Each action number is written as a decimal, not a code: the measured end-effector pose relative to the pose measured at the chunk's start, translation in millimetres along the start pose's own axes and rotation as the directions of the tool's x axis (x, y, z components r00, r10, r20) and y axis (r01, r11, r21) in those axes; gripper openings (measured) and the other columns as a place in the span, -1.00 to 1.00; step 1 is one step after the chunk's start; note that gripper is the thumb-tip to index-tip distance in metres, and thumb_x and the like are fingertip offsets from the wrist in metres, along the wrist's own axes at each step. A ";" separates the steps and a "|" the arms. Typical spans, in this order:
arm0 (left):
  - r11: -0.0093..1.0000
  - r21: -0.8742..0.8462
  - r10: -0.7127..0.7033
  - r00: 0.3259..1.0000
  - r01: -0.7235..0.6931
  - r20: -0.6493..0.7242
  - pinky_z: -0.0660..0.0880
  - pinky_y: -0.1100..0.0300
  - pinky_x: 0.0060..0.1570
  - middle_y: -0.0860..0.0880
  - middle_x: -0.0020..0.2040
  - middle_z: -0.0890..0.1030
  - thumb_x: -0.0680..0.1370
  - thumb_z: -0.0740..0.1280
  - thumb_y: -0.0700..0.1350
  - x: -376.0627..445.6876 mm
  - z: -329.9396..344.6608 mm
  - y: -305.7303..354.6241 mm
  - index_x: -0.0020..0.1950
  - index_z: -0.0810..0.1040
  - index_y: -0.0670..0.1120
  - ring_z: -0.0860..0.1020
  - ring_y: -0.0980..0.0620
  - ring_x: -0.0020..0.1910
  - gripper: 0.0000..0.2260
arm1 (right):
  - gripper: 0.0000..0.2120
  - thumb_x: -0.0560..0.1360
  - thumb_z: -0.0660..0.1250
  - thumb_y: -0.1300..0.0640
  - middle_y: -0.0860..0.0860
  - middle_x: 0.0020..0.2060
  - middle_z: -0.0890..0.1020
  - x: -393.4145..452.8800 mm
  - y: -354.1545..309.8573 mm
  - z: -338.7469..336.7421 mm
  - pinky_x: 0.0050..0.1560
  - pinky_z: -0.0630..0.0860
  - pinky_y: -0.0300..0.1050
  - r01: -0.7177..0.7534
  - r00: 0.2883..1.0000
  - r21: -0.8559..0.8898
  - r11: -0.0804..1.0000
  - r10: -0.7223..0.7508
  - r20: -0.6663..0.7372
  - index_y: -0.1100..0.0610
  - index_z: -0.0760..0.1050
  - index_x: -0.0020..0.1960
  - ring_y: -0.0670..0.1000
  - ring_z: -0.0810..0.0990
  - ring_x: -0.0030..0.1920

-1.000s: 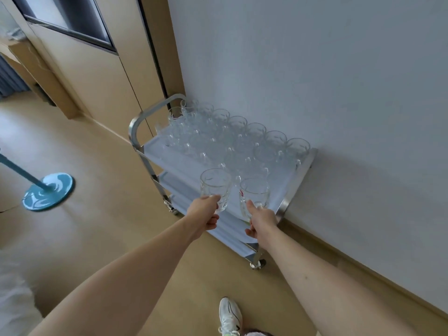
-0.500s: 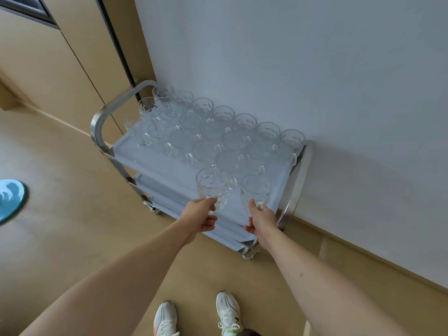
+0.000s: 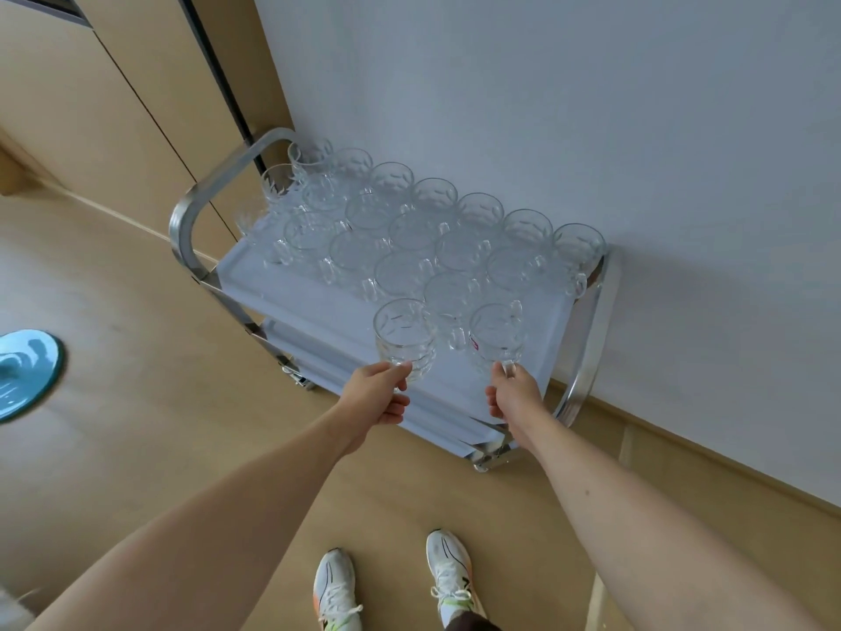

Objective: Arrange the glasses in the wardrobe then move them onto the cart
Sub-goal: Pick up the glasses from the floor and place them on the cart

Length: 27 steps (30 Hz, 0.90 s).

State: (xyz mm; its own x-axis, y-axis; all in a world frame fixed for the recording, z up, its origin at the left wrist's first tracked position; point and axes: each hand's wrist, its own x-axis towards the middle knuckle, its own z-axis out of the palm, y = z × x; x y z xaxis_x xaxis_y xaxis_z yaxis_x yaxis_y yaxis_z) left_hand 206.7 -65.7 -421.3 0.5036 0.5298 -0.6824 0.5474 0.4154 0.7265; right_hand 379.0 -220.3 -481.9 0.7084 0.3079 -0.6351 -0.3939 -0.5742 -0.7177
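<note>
A steel cart [image 3: 587, 352] with a white top shelf stands against the wall. Several clear glass mugs [image 3: 412, 230] stand on it in rows along the far side. My left hand [image 3: 375, 396] grips a clear glass [image 3: 404, 341] by its lower part, held upright over the shelf's near edge. My right hand [image 3: 514, 396] pinches the base of a second glass [image 3: 496, 337] with a small red sticker, just right of the first and over the near right corner.
The white wall [image 3: 546, 107] runs right behind the cart. Wooden wardrobe panels [image 3: 113, 93] stand at the left. A blue round stand base [image 3: 25, 371] sits on the wooden floor at far left. My white shoes [image 3: 391, 580] are below the cart.
I have stepped closer to the cart and my view has turned down onto it. Both hands have carried their glasses forward over the near edge of the top shelf.
</note>
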 end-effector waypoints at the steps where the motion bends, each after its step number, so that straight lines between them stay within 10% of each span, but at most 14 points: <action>1: 1.000 -0.001 0.004 1.000 -0.004 -0.003 0.64 0.12 -0.17 -0.13 -0.23 0.63 0.58 0.39 0.12 1.4 0.4 0.1 -0.15 0.54 -0.12 0.57 -0.05 -0.29 -0.68 | -0.77 0.70 0.15 -0.07 0.05 -0.21 0.53 1.9 -0.9 0.6 -0.35 0.48 -0.19 0.003 1.000 -0.018 1.000 -0.003 -0.003 0.06 0.46 0.14 -0.02 0.46 -0.27; 27: 0.997 0.053 0.047 0.998 -0.050 0.052 0.65 0.12 -0.16 -0.13 -0.22 0.64 0.57 0.38 0.15 10.2 -37.2 10.6 -0.10 0.58 -0.13 0.58 -0.02 -0.31 -0.67 | -0.30 0.54 0.42 0.03 0.13 0.41 0.43 -44.9 -34.8 17.0 0.26 0.50 0.06 -0.006 0.968 -0.194 0.981 -0.043 -0.246 0.12 0.15 0.56 0.21 0.49 0.33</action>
State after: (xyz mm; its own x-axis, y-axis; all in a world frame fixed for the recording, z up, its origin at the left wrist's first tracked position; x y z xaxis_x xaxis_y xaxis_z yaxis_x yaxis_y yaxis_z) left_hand 192.8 -28.4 -417.5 0.5630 0.5094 -0.6507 0.5564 0.3486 0.7543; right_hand 350.9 -201.2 -433.2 0.8472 0.1359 -0.5136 -0.2769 -0.7120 -0.6452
